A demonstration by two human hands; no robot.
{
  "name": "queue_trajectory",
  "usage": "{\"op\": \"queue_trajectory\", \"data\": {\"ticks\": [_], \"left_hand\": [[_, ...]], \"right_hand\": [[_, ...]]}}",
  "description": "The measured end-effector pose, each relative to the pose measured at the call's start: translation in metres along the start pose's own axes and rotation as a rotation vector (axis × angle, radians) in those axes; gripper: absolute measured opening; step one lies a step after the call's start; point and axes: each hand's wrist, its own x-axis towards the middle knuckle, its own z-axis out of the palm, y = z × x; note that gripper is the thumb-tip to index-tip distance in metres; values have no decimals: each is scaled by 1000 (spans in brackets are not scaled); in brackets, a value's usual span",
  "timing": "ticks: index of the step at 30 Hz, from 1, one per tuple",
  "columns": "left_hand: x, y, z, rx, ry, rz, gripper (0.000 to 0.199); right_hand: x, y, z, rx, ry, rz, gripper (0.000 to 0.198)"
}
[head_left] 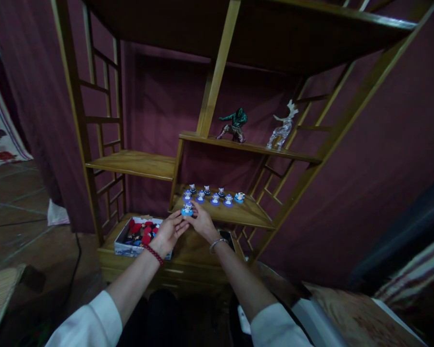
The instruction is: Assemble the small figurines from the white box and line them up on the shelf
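A small toy figurine point(187, 209) with a purple-and-white figure on a light blue base is held upright in front of the lower shelf point(253, 215). My right hand point(202, 222) grips its right side between thumb and fingers. From the lower left, my left hand point(171, 232) supports the base, its fingertips close to the right hand's. Behind my hands, several purple-based figurines point(215, 198) stand in a row on that shelf. Three dark-based figurines point(207, 190) form a row farther back. At the right end sits another blue-based figurine point(239, 197).
Left of my hands, an open box point(125, 249) holds red, black and blue pieces. A dark flat object point(226, 237) lies right of my wrist. Higher up stand a green crouching statue point(235, 125) and a clear deer point(282, 127). Wooden posts point(217, 72) divide the shelving.
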Motion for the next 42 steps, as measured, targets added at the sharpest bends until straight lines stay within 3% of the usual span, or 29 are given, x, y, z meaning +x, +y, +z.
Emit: {"op": "queue_trajectory", "data": {"ticks": [16,26,36,42], "left_hand": [[-5,-13,-7,-80,-41,19,34],[-15,-24,-11,-100,-42,3,31],[-16,-32,-16,-99,-1,-9,33],[-20,-35,-32,-121,69,-5,27]], "right_hand": [[-7,7,8,-27,-41,20,47],[-23,9,9,38,-65,114,45],[-31,13,11,88,-59,113,43],[-42,18,31,83,-103,122,38]]}}
